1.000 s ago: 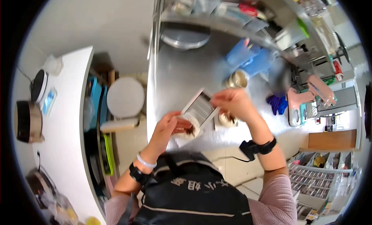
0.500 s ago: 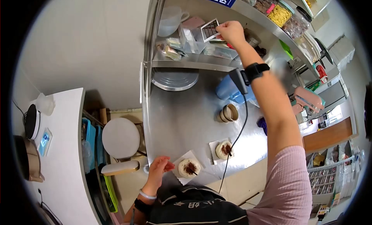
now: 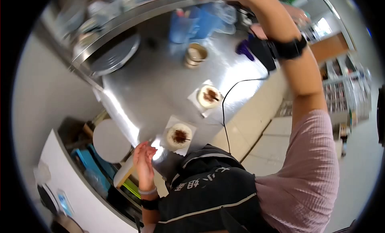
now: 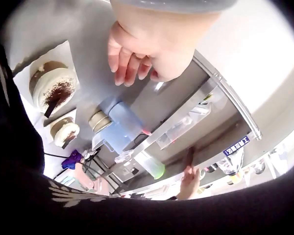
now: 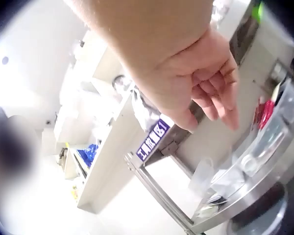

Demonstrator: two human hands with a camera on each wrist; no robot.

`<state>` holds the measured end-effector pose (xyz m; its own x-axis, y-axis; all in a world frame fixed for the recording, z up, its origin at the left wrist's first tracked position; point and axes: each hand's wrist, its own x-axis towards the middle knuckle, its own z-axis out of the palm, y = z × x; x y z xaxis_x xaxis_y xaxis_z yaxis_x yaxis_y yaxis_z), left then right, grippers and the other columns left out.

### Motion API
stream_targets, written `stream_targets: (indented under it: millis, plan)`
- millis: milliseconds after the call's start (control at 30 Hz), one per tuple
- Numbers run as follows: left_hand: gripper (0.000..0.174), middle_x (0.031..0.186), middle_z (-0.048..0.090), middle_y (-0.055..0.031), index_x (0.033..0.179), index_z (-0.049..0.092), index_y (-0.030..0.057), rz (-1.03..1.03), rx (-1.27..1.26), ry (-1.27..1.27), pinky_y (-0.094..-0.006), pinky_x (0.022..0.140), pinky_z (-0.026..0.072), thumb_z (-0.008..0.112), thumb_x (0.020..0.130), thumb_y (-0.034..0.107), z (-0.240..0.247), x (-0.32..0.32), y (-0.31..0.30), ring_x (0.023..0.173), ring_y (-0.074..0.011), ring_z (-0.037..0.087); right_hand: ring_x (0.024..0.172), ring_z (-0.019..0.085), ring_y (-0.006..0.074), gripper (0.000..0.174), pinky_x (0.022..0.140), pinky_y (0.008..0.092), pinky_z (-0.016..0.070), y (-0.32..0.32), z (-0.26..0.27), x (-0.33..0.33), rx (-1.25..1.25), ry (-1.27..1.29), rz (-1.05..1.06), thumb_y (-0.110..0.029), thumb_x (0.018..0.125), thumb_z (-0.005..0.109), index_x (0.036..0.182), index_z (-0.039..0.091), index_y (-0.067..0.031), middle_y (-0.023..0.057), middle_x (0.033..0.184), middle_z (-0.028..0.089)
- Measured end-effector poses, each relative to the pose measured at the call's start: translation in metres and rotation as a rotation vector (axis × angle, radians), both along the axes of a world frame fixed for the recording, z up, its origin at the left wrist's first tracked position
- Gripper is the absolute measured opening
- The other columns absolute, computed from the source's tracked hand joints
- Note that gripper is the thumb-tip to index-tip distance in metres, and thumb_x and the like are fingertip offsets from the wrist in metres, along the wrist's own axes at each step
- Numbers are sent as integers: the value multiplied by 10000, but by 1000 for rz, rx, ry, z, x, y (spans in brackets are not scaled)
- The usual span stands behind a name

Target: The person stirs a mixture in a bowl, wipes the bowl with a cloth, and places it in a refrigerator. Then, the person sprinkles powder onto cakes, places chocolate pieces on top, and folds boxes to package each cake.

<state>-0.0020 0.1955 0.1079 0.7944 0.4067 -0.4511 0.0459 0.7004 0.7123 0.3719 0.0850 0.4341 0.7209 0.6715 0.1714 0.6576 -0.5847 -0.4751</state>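
Note:
My left hand (image 3: 145,158) hangs relaxed near the counter's front edge, holding nothing. Just right of it a small round cream cake (image 3: 179,136), dusted with brown powder and with a dark stick on top, sits on a white square sheet. A second such cake (image 3: 209,97) stands farther right on its own sheet. In the right wrist view my right hand (image 5: 208,81) is raised by the upper shelf, fingers loosely bent and nothing between them. Only part of that hand shows at the top of the head view.
On the metal counter (image 3: 148,86) are two stacked rings (image 3: 196,54), blue jugs (image 3: 184,28), a turntable (image 3: 116,56) and a purple item (image 3: 244,49). A clear bin (image 5: 269,147) holding red packets stands on the shelf. A black cable (image 3: 223,112) hangs from my right wrist.
My right hand went from the cakes up to the shelf with a framed stencil card and has let it go. My left hand drew back from the nearer cake. The head view has tilted.

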Motion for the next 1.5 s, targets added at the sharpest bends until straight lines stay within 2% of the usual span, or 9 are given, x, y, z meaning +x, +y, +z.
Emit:
stream_targets:
  millis: [200, 367, 500, 867, 900, 967, 1033, 1200, 1500]
  plan:
    - [227, 774, 606, -89, 1092, 508, -12, -227, 44, 40, -290, 733, 494, 496, 935, 152, 16, 30, -43, 738, -167, 594, 581, 621, 100, 266, 484, 229, 458, -302, -122, -61, 76, 346, -703, -322, 858, 614, 856, 664, -60, 29, 722, 656]
    - [275, 818, 577, -79, 1128, 494, -14, -494, 236, 47, -282, 753, 493, 468, 943, 187, 44, 68, -109, 795, -146, 563, 616, 647, 241, 319, 645, 360, 518, -527, -303, -230, -464, 587, -1105, -344, 766, 645, 747, 687, -28, 106, 652, 661]
    - [283, 819, 575, -80, 1149, 484, -12, -724, 288, 14, -269, 758, 490, 447, 942, 178, 45, 99, -181, 766, -132, 554, 676, 645, 295, 303, 683, 392, 513, -634, -341, -367, -242, 909, -1512, -328, 744, 650, 749, 691, -28, 134, 693, 664]
    - [257, 791, 608, -47, 1103, 524, 33, -1439, 380, -45, -275, 743, 482, 509, 926, 219, 45, 163, -555, 750, -139, 579, 922, 604, 319, 570, 772, 373, 487, -886, -353, -579, 67, -407, -2623, -356, 715, 699, 1150, 558, -17, 147, 1095, 614]
    - [240, 791, 614, -49, 1090, 527, 34, -1523, 342, -111, -273, 733, 478, 506, 929, 210, 46, 162, -583, 746, -140, 582, 896, 581, 305, 589, 721, 373, 466, -897, -347, -582, 675, -241, -2757, -391, 722, 702, 1171, 535, -49, 146, 1127, 572]
    - [215, 803, 626, -65, 1074, 528, 35, -1560, 318, -144, -269, 715, 470, 504, 932, 194, 53, 159, -624, 752, -148, 593, 845, 534, 277, 630, 618, 372, 425, -911, -339, -583, 1976, 177, -2588, -460, 736, 708, 1214, 489, -113, 146, 1191, 490]
    - [208, 808, 635, -73, 1066, 531, 31, -1630, 279, -143, -276, 703, 473, 507, 931, 188, 52, 157, -653, 758, -157, 602, 758, 482, 220, 535, 571, 361, 383, -928, -348, -578, 2229, -23, -2597, -456, 724, 733, 1119, 527, -159, 83, 1089, 507]
    - [191, 802, 634, -75, 1046, 542, 31, -1676, 315, -34, -285, 691, 475, 533, 920, 175, 42, 146, -690, 735, -166, 598, 602, 510, 157, 244, 463, 248, 385, -927, -359, -567, 2373, -454, -2446, -130, 760, 740, 901, 565, -33, 72, 772, 569]
    - [216, 822, 622, -79, 1083, 516, 6, -1836, 347, -115, -270, 722, 484, 508, 924, 152, 47, 158, -756, 765, -163, 602, 525, 503, 105, 227, 466, 208, 429, -895, -300, -566, 2184, -618, -2146, 39, 730, 695, 911, 559, 15, 60, 782, 594]
